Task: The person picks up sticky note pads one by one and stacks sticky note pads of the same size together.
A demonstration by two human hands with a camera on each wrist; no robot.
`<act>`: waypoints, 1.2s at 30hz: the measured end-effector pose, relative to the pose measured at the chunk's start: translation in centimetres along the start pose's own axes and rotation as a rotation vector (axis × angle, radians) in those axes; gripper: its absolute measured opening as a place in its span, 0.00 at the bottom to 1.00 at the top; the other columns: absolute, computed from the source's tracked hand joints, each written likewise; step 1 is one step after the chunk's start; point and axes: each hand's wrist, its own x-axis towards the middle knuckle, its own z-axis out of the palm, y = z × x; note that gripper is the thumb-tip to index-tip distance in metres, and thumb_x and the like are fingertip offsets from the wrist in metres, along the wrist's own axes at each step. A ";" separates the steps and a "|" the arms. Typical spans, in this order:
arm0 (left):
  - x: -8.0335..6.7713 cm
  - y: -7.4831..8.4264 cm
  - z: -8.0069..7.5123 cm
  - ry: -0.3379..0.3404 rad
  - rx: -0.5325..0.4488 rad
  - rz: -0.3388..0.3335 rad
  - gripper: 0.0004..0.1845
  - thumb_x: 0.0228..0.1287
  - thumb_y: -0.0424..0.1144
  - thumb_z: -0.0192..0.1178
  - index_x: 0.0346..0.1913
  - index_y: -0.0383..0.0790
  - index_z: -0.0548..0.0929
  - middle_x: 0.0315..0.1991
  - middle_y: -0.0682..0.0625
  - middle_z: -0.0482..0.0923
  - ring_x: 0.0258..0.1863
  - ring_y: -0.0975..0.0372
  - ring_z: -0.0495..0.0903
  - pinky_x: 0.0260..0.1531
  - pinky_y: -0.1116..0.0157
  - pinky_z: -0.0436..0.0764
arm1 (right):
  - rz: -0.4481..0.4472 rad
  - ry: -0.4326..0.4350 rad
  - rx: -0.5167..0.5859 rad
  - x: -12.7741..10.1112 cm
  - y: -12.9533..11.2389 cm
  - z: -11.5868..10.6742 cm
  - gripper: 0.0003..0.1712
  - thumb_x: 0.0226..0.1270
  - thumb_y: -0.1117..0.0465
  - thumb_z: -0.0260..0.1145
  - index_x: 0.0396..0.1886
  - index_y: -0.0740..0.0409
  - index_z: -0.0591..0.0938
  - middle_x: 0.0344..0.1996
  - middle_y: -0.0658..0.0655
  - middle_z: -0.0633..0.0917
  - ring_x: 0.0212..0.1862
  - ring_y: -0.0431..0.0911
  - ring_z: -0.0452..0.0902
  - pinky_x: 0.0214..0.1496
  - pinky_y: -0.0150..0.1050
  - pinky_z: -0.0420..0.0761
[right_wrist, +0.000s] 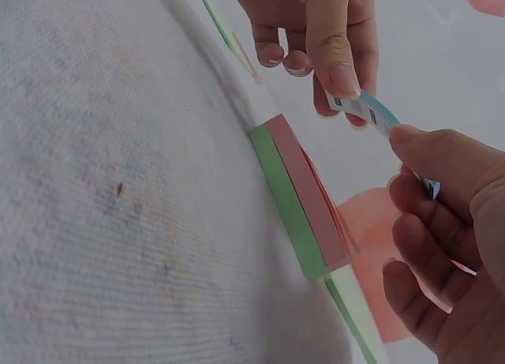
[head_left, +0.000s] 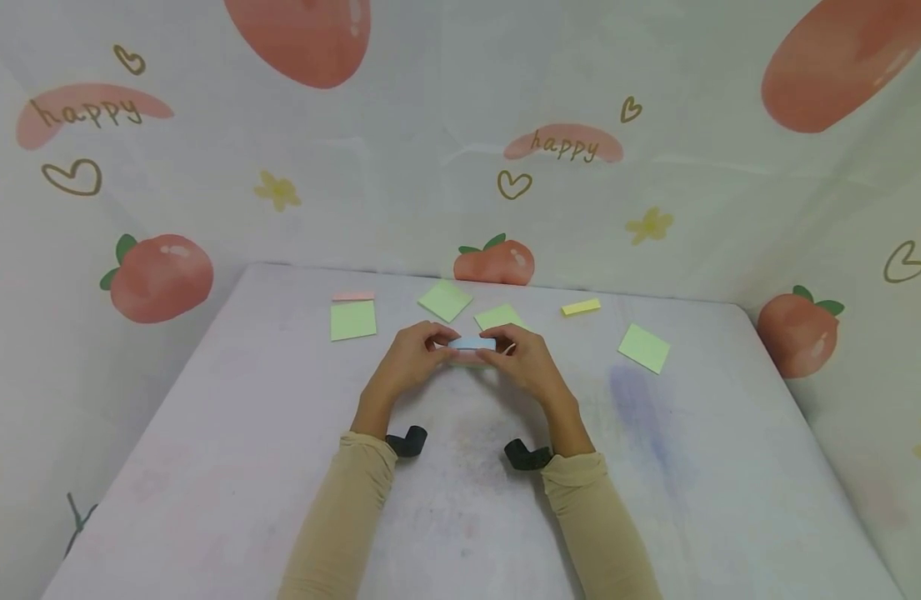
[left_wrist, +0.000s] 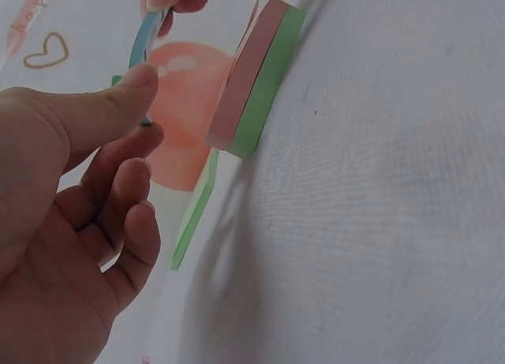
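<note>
Both hands pinch a thin blue sticky-note strip [head_left: 472, 342], one at each end. My left hand [head_left: 415, 357] has it between thumb and fingertips, and so does my right hand [head_left: 526, 360]. The strip bows slightly; its underside in the right wrist view is white with dark print. Just below it, a stack stands on the table: a pink sticky-note pad [left_wrist: 251, 72] lying on a thicker green sticky-note pad [left_wrist: 272, 80]. A gap shows between strip and stack in both wrist views. From the head view, the hands partly hide the stack.
Behind the hands lie square green pads [head_left: 445, 301], one [head_left: 352, 320] to the left and another [head_left: 643, 348] to the right. A narrow pink strip pad [head_left: 353, 297] and a yellow one [head_left: 581, 307] lie near the table's back edge. A printed cloth [head_left: 400, 167] hangs behind.
</note>
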 end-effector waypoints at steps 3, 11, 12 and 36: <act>0.0 0.0 0.0 -0.007 -0.015 -0.003 0.13 0.68 0.42 0.68 0.52 0.47 0.87 0.46 0.49 0.88 0.38 0.59 0.76 0.38 0.65 0.74 | -0.001 0.006 0.013 0.0 0.1 0.0 0.17 0.66 0.58 0.74 0.52 0.60 0.86 0.36 0.57 0.85 0.40 0.46 0.78 0.44 0.37 0.79; 0.1 0.1 0.0 -0.015 -0.059 0.001 0.14 0.68 0.42 0.67 0.54 0.43 0.86 0.44 0.48 0.87 0.39 0.59 0.79 0.39 0.66 0.77 | 0.044 0.030 0.036 0.0 -0.1 0.1 0.17 0.66 0.57 0.74 0.50 0.62 0.85 0.33 0.56 0.82 0.37 0.46 0.77 0.40 0.32 0.77; 0.1 0.1 0.0 -0.017 -0.066 0.002 0.14 0.69 0.42 0.66 0.54 0.42 0.86 0.44 0.48 0.87 0.39 0.59 0.79 0.39 0.66 0.77 | 0.042 0.033 0.039 0.0 -0.1 0.1 0.18 0.65 0.58 0.74 0.50 0.63 0.85 0.33 0.56 0.82 0.37 0.46 0.77 0.40 0.32 0.77; 0.4 -0.4 0.2 -0.023 -0.143 -0.010 0.15 0.72 0.45 0.64 0.55 0.43 0.84 0.47 0.47 0.86 0.42 0.57 0.80 0.41 0.65 0.78 | 0.040 0.028 0.024 0.2 0.0 0.1 0.16 0.65 0.58 0.75 0.49 0.60 0.85 0.33 0.56 0.83 0.37 0.46 0.78 0.39 0.32 0.78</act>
